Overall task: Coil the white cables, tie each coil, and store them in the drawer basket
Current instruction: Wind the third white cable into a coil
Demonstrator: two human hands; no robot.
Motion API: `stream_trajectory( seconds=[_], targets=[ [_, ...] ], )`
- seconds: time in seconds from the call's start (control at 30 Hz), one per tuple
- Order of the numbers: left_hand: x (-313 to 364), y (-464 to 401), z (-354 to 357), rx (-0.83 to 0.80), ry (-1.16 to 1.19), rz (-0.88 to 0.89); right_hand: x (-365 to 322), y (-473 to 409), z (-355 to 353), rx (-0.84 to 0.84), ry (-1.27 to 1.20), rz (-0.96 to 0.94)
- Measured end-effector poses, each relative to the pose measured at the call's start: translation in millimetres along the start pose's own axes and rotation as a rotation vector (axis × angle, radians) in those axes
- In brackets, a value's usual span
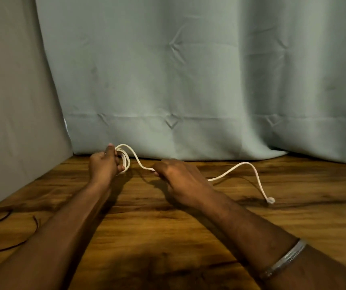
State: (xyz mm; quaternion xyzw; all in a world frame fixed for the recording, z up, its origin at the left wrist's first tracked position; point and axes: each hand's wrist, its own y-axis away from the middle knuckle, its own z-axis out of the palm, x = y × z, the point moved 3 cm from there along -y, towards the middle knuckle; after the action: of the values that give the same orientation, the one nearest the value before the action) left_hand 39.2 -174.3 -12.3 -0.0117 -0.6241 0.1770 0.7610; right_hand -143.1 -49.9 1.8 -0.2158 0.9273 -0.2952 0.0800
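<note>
Head view, and it's the only one, so: the white cable [233, 168] is thin, round and a bit stiff, holding its bends instead of lying flat. At its left end it's gathered into a small coil [124, 159] of a few loops, standing roughly upright just above the wooden table [168, 227], near the back edge where the grey-green curtain [189, 80] comes down. From the top of the coil one strand arcs up, dips down to the right and goes into the other hand. It comes out on the far side of that hand, rises in a low hump over the table, then drops to a small clear plug [270, 200] resting on the wood, well off to the right.

Left hand [105, 165] is curled round the coil, loops sitting against the fingers, thumb pointing up beside them, forearm stretched out forward. Right hand [176, 178] is back-up, fingers bent down and closed on the strand at its left edge; can't see exactly which fingertips pinch it. There's a silver bangle [284, 261] on the right forearm.

Over at the left edge a thin dark cord [6, 214] loops on the table, nowhere near either hand. Grey panel [11, 101] stands on that side.
</note>
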Motion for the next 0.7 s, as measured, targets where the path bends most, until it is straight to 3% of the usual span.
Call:
stream_trajectory(
  seconds=[0.13,0.27,0.43,0.7],
  targets=[
    [-5,14,14,-0.107,-0.214,0.145,3,3,-6,0.108,0.019,0.059],
    [-9,27,27,-0.260,-0.182,0.172,6,-3,-5,0.182,0.053,0.025],
    [-15,50,42,-0.408,-0.181,0.207,7,-3,17,0.115,-0.348,0.036],
    [-11,71,57,-0.609,0.083,-0.155,21,-4,14,0.374,-0.910,0.363]
  ],
)
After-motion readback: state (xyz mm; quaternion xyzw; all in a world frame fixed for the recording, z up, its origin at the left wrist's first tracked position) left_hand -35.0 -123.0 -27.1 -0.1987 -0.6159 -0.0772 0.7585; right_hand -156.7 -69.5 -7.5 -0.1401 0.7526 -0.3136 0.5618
